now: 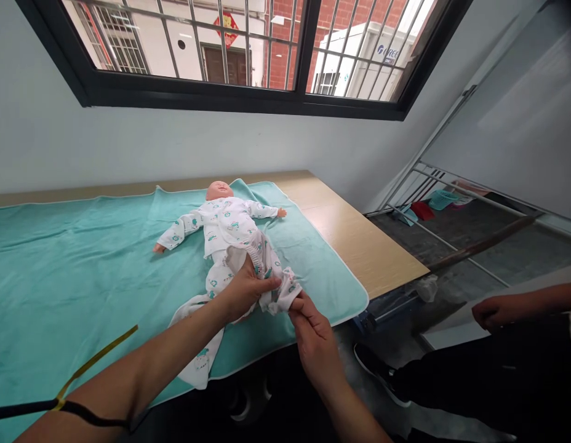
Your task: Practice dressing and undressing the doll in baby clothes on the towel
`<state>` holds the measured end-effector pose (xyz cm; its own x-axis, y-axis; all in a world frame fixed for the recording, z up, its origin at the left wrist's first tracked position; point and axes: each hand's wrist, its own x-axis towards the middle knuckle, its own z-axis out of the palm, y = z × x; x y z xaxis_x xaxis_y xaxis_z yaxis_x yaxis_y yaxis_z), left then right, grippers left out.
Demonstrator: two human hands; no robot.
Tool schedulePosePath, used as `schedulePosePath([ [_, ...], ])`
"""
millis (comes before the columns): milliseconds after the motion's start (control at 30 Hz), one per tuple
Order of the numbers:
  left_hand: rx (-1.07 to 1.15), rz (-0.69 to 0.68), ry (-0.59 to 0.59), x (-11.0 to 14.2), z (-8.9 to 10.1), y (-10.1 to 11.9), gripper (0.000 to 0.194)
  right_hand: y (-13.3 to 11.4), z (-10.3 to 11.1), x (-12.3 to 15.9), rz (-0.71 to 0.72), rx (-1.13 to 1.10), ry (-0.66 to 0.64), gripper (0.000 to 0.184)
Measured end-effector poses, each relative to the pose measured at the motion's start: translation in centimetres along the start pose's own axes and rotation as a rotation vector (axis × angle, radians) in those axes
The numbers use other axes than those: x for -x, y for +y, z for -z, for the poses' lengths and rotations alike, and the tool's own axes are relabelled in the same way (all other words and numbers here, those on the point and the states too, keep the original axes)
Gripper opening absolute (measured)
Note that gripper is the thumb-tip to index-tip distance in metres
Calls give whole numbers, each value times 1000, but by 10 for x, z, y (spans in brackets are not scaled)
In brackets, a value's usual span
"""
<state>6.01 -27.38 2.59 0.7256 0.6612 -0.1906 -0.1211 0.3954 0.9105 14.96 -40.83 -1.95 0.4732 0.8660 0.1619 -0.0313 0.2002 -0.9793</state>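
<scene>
A baby doll lies on its back on a teal towel, its arms spread to the sides. It wears a white printed top. Over its legs are white printed baby pants, with one leg spread toward the table's front edge. My left hand grips the pants at the leg on the right, its fingers partly hidden under the fabric. Beside it, my right hand pinches the bunched cuff of that same pant leg. The doll's foot is hidden inside the cloth.
The wooden table shows along its back and right edges, under a barred window. At the right sits another person, whose hand rests near dark trousers. A metal frame and colored cloths are beyond the table.
</scene>
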Motion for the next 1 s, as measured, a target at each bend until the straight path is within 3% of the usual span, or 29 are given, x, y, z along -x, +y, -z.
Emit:
schedulePosePath([
  [133,40,138,-82,4,-4,-1,100,4,2,-6,149,148,60,20],
  [267,-168,129,-132,7,-6,-4,116,14,2,-9,237,336,178,14],
  [367,-228,41,-22,7,-9,-6,105,20,3,-11,253,476,280,16],
  [467,-247,-98,62,6,-12,-6,83,24,9,-16,163,505,349,29],
  [567,-311,-136,4,6,-11,-6,73,24,17,-24,68,356,259,48],
  [667,-357,-166,22,4,-7,-8,75,21,25,-33,21,310,169,33],
  [767,-296,-156,117,3,-4,-5,81,19,29,-38,-12,402,202,16],
  [867,-320,-60,77,5,-3,1,88,17,28,-41,-56,318,169,19],
  [1000,-487,-30,-4,6,-2,6,93,14,22,-41,-145,22,98,26],
])
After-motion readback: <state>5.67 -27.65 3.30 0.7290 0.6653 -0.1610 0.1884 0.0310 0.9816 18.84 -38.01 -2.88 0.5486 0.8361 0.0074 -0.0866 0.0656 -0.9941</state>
